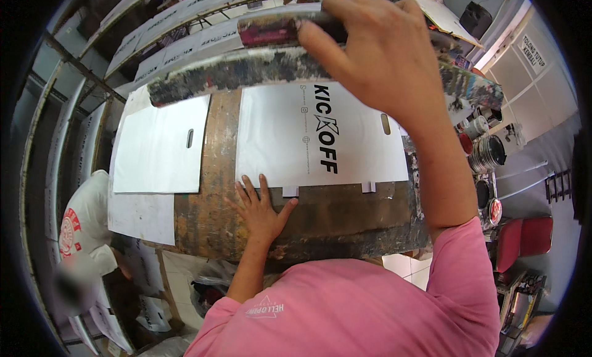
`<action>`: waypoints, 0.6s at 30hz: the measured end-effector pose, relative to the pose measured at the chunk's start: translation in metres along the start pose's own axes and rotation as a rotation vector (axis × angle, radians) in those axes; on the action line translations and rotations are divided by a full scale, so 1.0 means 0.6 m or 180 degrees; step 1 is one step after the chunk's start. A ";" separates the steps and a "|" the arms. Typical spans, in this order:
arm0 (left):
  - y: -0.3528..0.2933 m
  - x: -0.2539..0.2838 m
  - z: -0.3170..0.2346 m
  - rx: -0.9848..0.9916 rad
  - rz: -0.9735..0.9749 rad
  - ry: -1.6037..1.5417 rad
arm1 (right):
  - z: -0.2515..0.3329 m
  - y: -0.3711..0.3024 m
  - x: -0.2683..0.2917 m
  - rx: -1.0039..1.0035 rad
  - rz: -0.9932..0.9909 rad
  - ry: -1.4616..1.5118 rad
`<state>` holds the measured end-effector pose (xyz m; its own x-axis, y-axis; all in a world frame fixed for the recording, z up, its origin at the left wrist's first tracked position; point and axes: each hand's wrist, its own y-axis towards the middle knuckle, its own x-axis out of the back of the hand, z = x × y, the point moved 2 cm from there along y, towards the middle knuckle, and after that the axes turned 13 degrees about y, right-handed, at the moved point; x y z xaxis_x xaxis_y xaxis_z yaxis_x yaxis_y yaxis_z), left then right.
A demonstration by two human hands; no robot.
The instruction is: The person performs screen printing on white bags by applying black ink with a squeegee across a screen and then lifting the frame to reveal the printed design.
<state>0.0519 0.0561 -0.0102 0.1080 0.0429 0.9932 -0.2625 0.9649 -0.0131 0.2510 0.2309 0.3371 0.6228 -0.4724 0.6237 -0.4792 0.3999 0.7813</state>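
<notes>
A white bag [271,135] with black print and an oval handle hole lies flat on the stained wooden table [216,141]. My left hand [259,212] is open, its fingers spread at the bag's near left corner. Raised above the bag's far edge is a screen-printing frame [228,73], its near bar crusted with dried ink. Up there my right hand [382,54] is closed around an ink-stained squeegee [271,33], just beyond that bar. Whether the hand also bears the frame, I cannot tell. Two small pale tabs [290,191] stick out by the bag's near edge.
More white bags [160,150] lie stacked on the table's left. Racks [179,17] with printed bags stand at the far side and left. A person [86,218] bends at the lower left. Ink cans [487,153] and a red chair [524,240] are on the right.
</notes>
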 end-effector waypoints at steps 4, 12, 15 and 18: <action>0.005 0.005 -0.001 -0.0088 -0.0020 -0.0079 | 0.016 0.039 0.019 -0.0539 0.0462 0.0096; 0.099 0.133 -0.025 -0.0371 -0.1404 -0.1659 | 0.006 0.075 0.027 -0.0598 0.0484 0.0160; 0.132 0.174 -0.020 0.0073 -0.1761 -0.2239 | -0.002 0.071 0.033 -0.0143 0.0300 0.0403; 0.125 0.175 -0.006 0.0855 -0.1527 -0.3143 | 0.006 0.067 0.015 -0.0382 0.0212 -0.0235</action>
<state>0.0472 0.1338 0.0929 -0.5207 -0.6555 0.5469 -0.6082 0.7344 0.3012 0.2355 0.2400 0.3742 0.5427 -0.4964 0.6776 -0.4379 0.5212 0.7326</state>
